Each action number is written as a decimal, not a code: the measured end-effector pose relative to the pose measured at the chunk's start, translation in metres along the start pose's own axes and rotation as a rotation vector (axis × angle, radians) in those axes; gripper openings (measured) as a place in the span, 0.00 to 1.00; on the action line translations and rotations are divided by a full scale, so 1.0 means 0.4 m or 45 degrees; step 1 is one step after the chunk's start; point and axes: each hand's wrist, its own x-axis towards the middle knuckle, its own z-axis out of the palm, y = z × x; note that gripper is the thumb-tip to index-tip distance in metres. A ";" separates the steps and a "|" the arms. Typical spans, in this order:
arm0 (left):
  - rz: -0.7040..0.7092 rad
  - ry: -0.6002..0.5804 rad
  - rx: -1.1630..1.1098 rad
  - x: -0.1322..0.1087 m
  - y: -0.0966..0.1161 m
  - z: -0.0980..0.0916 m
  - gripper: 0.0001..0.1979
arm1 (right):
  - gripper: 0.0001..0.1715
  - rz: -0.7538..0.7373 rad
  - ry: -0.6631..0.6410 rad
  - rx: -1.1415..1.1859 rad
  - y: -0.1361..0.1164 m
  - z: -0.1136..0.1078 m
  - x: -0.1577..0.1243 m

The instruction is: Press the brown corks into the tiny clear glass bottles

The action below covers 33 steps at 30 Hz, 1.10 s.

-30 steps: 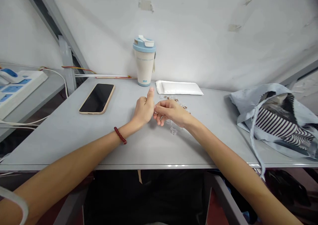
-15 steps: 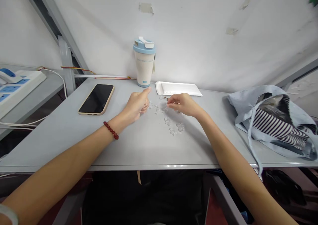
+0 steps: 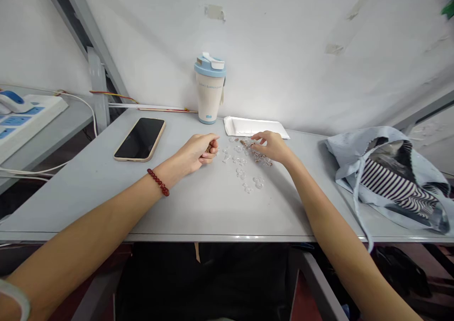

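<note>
Small clear plastic pieces (image 3: pixel 241 173) lie scattered on the grey counter (image 3: pixel 198 205). At their 9 o'clock the left hand (image 3: pixel 196 151) curls closed on a tiny brown bit (image 3: pixel 207 148). At 1 o'clock the right hand (image 3: pixel 271 147) touches them, grip unclear.

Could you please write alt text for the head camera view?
A person's left hand, curled shut, and right hand, fingertips among small clear pieces, rest on a grey table. A phone lies to the left, a lidded cup and white packet behind, a fabric bag to the right.
</note>
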 end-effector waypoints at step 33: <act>0.130 -0.100 0.146 -0.021 -0.042 0.066 0.23 | 0.09 -0.518 0.179 0.490 -0.204 0.045 -0.084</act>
